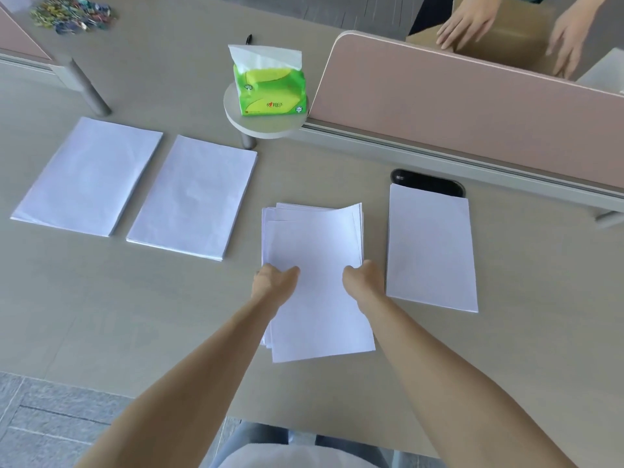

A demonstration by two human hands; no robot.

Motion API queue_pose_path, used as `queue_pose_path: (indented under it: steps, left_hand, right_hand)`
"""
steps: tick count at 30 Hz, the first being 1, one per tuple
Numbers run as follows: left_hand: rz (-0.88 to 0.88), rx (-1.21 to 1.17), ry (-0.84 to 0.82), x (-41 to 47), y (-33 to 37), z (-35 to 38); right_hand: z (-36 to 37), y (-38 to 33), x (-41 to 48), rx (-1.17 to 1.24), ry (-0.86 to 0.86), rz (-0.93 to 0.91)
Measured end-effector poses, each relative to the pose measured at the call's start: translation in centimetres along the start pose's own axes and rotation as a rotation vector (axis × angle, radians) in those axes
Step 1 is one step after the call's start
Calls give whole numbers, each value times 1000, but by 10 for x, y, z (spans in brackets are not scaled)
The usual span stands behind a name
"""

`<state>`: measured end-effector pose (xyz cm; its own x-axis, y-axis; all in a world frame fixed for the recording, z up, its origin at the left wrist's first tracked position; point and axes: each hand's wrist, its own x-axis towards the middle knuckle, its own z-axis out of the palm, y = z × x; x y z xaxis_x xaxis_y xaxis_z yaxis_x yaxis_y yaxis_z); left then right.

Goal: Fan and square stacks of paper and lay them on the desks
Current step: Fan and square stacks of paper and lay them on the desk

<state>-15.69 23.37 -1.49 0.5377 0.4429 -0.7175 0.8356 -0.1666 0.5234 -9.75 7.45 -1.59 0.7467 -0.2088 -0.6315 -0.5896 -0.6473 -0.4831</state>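
**A:** Two hands hold the loose, uneven stack of white paper sheets (314, 238) at the middle of the beige desk top (135, 315). The left hand (275, 282) pinches its 9 o'clock edge and the right hand (364, 282) its 3 o'clock edge. Thumbs lie on top, fingers hidden beneath.

**B:** Which way does it run?

**A:** Its long axis runs from 6 to 12 o'clock, with sheets slipped askew at the far end. Both hands sit equally near, about mid-length. I judge squaring needs it tipped onto a short edge.

**B:** Anything crowding it?

**A:** A squared white paper stack (430, 248) lies just beside it at 3 o'clock, its far end over a black oval cable port (427, 182). A second squared stack (192, 197) and a third squared stack (87, 177) lie apart at 10 o'clock. A green tissue pack (270, 89) stands at 12 o'clock, and a pink divider panel (472, 96) at 1 o'clock.
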Motion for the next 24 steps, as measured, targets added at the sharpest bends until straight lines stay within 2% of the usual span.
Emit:
queue_pose_path:
  steps: [6, 11, 16, 20, 24]
  left_hand:
    - [14, 36, 12, -7, 8, 2]
    - [-29, 37, 13, -8, 7, -2]
    - [-50, 53, 51, -5, -1, -5]
    - [-54, 28, 83, -1, 0, -8]
    - [-53, 20, 110, 2, 2, -12]
  right_hand:
    - [0, -9, 0, -17, 88, -35]
    - [-7, -9, 8, -21, -19, -42]
    - [-2, -4, 10, -128, -99, 0]
    - [3, -6, 9, -171, -83, 48]
    - [6, -14, 9, -114, -54, 96]
